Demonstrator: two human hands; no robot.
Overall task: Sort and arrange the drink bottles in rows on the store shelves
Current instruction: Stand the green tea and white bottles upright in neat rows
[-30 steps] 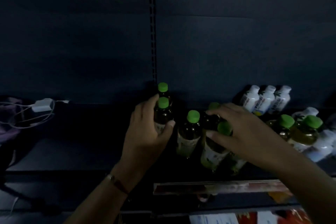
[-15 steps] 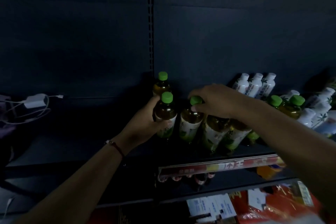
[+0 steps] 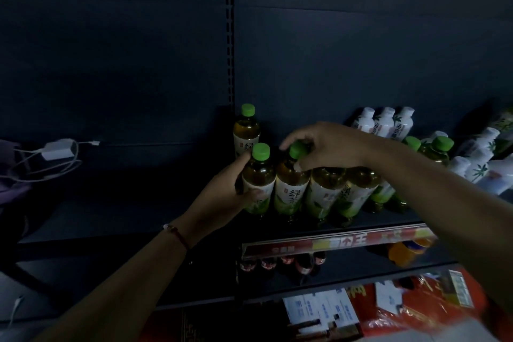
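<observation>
Several green-capped tea bottles stand in a front row on the dark shelf (image 3: pixel 319 226). My left hand (image 3: pixel 222 197) grips the leftmost front bottle (image 3: pixel 259 175) round its body. The bottle beside it (image 3: pixel 291 183) has my right hand (image 3: pixel 324 147) curled round its green cap and neck. One more green-capped bottle (image 3: pixel 247 130) stands behind them against the back panel. Two further green-capped bottles (image 3: pixel 438 151) sit to the right, partly hidden by my right forearm. White bottles (image 3: pixel 384 122) line the back right.
More white bottles (image 3: pixel 477 158) lie jumbled at the far right. A white charger with cables (image 3: pixel 57 150) rests on the left shelf section. A red price strip (image 3: pixel 333 241) edges the shelf; dark-capped bottles (image 3: pixel 280 262) and red packages (image 3: pixel 416 311) sit below.
The view has drawn closer and tilted up. My right hand moved left from the middle bottles onto the second bottle's cap. My left hand keeps its hold on the leftmost bottle.
</observation>
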